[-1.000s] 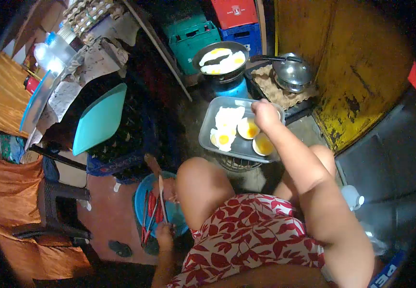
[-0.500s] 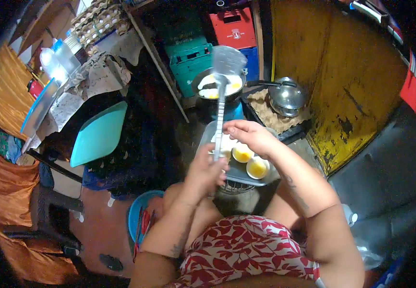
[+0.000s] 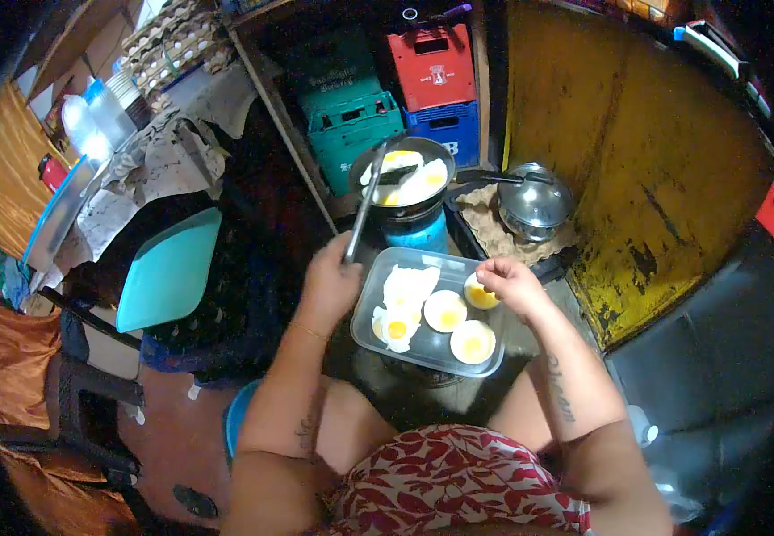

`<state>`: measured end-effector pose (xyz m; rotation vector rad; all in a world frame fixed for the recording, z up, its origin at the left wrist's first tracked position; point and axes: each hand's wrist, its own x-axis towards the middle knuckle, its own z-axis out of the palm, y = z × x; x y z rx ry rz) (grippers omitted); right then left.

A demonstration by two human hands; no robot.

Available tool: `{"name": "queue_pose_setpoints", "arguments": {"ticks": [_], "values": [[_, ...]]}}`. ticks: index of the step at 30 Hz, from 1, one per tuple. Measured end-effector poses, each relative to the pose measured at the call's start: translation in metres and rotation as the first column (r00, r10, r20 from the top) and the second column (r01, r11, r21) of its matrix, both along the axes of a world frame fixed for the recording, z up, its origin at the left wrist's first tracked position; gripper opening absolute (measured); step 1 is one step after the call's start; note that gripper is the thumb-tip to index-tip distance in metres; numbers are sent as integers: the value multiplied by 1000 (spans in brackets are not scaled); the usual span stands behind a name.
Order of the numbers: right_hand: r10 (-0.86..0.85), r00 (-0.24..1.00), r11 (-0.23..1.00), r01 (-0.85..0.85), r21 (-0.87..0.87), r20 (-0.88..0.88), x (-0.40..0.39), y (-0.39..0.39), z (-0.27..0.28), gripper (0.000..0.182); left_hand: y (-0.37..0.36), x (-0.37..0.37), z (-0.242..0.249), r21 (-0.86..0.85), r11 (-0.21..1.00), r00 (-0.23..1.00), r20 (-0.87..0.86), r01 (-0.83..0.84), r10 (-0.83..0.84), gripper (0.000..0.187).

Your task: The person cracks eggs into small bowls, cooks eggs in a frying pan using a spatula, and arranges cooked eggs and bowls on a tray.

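Left hand (image 3: 331, 281) closed round the handle of a long, slim grey spatula (image 3: 364, 210); right hand (image 3: 516, 286) with thumb and fingertips drawn together, what is pinched cannot be told. Between the hands, a clear rectangular plastic container (image 3: 431, 348) is seen, fried eggs (image 3: 398, 329) and small round white egg-filled cups (image 3: 446, 311) held inside. Beyond the left hand, more eggs (image 3: 424, 181) are held in a round black frying pan (image 3: 418, 145), crossed by the spatula.
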<state>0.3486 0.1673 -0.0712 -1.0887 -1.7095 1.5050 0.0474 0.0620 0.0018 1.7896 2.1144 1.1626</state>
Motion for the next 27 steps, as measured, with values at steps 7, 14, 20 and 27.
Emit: {"name": "queue_pose_setpoints", "arguments": {"ticks": [7, 14, 20, 27], "values": [[69, 994, 992, -77, 98, 81, -4, 8, -13, 22, 13, -53, 19, -64, 992, 838, -543, -109, 57, 39], [84, 986, 984, -105, 145, 144, -4, 11, -13, 25, 28, -46, 42, -232, 955, 747, -664, -183, -18, 34], [128, 986, 987, -137, 86, 105, -2, 10, -8, 21, 29, -44, 38, -253, 950, 746, -665, -185, -32, 35], [114, 985, 979, -134, 154, 132, 1, 6, 1, 20, -1, -12, 59, -238, 955, 752, -659, -180, -22, 30]]}}
